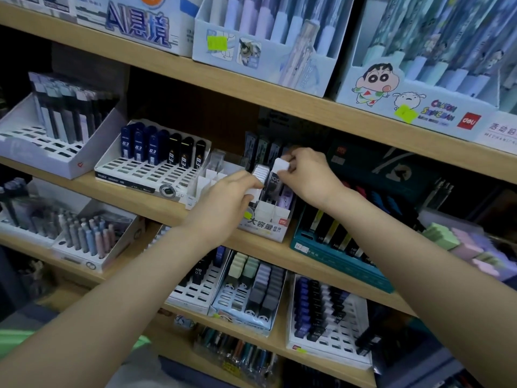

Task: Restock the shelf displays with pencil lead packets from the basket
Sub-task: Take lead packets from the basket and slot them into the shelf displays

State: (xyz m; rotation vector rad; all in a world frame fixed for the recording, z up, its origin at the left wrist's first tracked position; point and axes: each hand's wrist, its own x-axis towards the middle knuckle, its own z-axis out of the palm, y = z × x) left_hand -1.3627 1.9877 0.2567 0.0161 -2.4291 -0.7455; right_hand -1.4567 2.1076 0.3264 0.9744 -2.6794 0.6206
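Observation:
A white cardboard display box with Chinese print stands on the middle shelf, holding a row of white-capped lead packets. My right hand pinches the white cap of one dark lead packet, which stands upright in the box's slots. My left hand holds a bunch of white-topped packets at the box's left side. The basket is out of view.
Left of the box is a white slotted tray with blue and black lead cases. A teal display sits to the right, pastel erasers beyond it. Further trays fill the shelf below, and pen boxes fill the shelf above.

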